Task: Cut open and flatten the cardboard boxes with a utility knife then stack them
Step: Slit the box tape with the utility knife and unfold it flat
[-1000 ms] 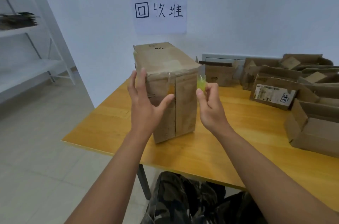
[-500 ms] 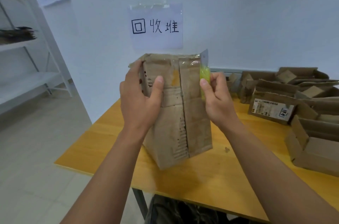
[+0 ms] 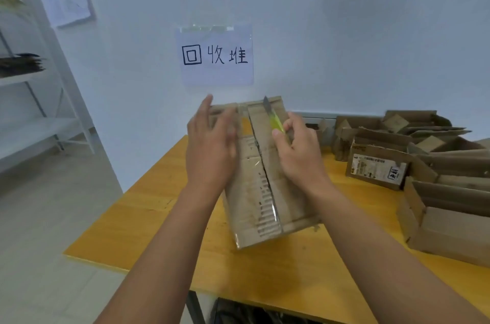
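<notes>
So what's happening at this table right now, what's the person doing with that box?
A person is working on a tall cardboard box tilted on the wooden table. The left hand steadies its left side, while the right hand grips a yellow-green utility knife, blade up near the box's top edge, beside the taped centre seam. The box is not yet flattened. More opened boxes lie piled to the right.
</notes>
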### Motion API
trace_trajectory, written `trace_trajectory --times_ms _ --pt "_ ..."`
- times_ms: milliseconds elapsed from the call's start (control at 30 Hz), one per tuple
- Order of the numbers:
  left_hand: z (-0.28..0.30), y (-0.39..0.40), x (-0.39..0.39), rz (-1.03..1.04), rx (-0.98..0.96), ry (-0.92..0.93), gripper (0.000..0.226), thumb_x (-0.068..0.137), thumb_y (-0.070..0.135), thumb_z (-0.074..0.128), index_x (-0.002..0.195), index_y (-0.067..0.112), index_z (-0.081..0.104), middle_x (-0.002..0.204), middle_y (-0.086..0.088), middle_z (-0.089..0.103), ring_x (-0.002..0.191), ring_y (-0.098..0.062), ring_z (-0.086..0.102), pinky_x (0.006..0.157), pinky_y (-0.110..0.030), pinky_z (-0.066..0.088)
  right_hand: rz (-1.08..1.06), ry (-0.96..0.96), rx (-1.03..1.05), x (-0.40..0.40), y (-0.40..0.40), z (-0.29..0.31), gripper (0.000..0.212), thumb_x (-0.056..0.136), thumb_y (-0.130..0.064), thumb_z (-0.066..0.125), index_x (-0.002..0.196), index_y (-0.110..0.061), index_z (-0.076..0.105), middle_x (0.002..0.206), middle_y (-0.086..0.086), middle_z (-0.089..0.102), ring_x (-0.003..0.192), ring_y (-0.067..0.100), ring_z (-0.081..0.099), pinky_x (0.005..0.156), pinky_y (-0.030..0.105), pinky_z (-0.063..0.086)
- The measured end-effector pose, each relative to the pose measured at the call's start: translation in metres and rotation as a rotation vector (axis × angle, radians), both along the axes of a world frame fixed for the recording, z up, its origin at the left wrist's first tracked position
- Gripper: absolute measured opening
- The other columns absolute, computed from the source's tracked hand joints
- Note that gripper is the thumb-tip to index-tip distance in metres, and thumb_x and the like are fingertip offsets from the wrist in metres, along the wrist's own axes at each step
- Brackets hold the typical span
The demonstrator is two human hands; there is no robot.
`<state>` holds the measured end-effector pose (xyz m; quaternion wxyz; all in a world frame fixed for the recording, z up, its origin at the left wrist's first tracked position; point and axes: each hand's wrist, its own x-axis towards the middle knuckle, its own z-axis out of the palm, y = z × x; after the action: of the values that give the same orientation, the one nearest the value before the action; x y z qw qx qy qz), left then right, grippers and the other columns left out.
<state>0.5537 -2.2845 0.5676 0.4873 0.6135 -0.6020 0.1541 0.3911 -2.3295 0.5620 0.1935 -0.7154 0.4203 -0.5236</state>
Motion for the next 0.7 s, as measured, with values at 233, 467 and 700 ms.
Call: trace_trajectory --times_ms 233,467,700 --pt "-0.019 -0.016 0.000 -0.059 0.224 0.000 0.047 0.099 0.032 0.042 0.144 0.021 0.043 0.161 -0.001 0.022 0.149 -0.023 0.011 0.122 -0.042 0.016 -0.129 0.066 -0.108 0.007 -0.010 -0.012 0.012 0.095 -0.024 0.058 0.090 -0.016 0.050 0.110 -0.008 0.052 0.108 0.015 0.039 0.089 0.034 0.035" --pt "-0.013 -0.009 -0.005 -0.003 0.316 -0.141 0.063 0.092 0.040 0.027 0.153 0.023 0.027 0.165 -0.002 0.009 0.151 -0.017 -0.003 0.123 -0.042 0.004 0.030 0.143 -0.280 0.003 -0.005 -0.006 0.020 0.098 -0.016 0.054 0.118 -0.017 0.054 0.074 -0.006 0.058 0.062 0.009 0.051 0.058 0.031 0.044" --pt "-0.015 -0.004 -0.005 0.046 0.366 -0.284 0.080 0.086 0.059 0.007 0.157 0.021 0.015 0.166 -0.003 0.001 0.151 -0.016 -0.011 0.120 -0.036 -0.010 0.176 0.261 -0.221 -0.007 -0.006 -0.004 0.072 0.077 -0.067 0.060 0.137 -0.029 0.050 0.109 -0.018 0.057 0.095 -0.001 0.053 0.081 0.015 0.044"
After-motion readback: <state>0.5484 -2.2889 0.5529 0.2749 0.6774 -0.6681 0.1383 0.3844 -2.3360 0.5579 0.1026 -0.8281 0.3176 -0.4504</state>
